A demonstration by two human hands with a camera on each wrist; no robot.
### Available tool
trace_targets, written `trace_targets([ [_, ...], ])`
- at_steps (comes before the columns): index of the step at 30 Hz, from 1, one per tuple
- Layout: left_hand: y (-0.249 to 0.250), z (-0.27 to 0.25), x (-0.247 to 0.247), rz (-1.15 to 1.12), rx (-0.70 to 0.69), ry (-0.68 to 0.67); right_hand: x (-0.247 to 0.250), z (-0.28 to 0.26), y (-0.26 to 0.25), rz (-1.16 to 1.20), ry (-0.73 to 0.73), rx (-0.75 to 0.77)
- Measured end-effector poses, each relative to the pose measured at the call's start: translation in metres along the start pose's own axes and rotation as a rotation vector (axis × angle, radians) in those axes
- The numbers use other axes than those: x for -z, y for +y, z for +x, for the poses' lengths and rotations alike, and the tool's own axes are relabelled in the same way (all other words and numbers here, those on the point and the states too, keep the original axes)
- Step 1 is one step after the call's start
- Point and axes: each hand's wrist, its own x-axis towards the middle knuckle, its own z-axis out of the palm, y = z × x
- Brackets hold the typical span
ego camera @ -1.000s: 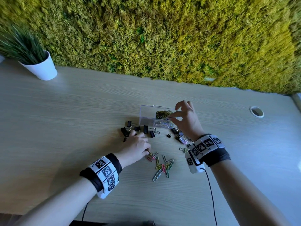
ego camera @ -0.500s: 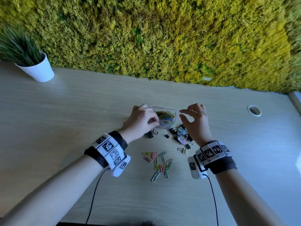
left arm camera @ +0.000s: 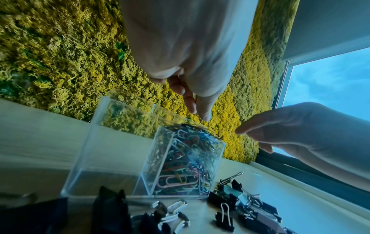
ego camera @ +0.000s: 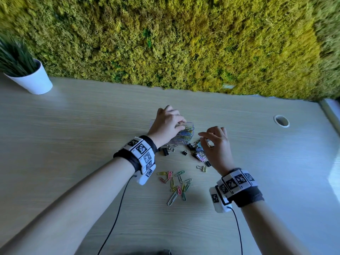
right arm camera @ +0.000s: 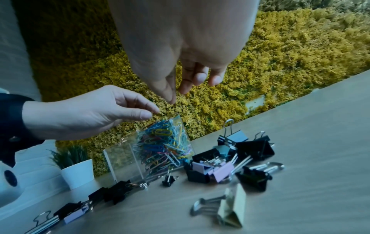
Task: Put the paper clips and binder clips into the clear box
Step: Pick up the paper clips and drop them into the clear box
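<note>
The clear box stands mid-table, its right compartment full of coloured paper clips. My left hand hovers over that compartment, thumb and fingertips close together, and nothing shows between them. My right hand hangs loosely just above a heap of black, pink and blue binder clips right of the box and holds nothing. Several loose paper clips lie nearer me.
Black binder clips lie in front of the box by my left wrist, and a beige one lies apart. A white plant pot stands far left, a moss wall behind, a cable hole at right.
My left hand left the loose paper clips and went up over the box's right compartment. My right hand drew back from the box and sank towards the binder clip heap.
</note>
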Motion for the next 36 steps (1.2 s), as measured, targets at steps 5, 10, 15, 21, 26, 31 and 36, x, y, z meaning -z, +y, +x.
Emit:
trace_targets([
  [5, -0.011, -0.031, 0.015, 0.031, -0.023, 0.134, -0.01, -0.007, -0.025, -0.056, -0.056, 0.124],
  [10, -0.02, -0.09, 0.016, 0.054, 0.018, 0.099, -0.03, -0.026, -0.033, -0.101, -0.281, 0.063],
  [15, -0.027, -0.125, 0.006, 0.097, 0.114, -0.098, -0.035, -0.022, -0.024, -0.176, -0.408, -0.068],
  [21, -0.021, -0.134, -0.003, 0.205, 0.115, -0.401, -0.044, -0.024, -0.034, -0.275, -0.561, -0.06],
  [26, -0.013, -0.129, -0.007, 0.228, 0.111, -0.426, -0.05, -0.027, -0.046, -0.281, -0.617, -0.055],
  [31, -0.009, -0.123, -0.009, 0.226, 0.104, -0.421, -0.052, -0.03, -0.05, -0.393, -0.693, -0.036],
  [36, -0.007, -0.122, -0.013, 0.241, 0.097, -0.444, -0.046, -0.031, -0.053, -0.416, -0.772, -0.022],
])
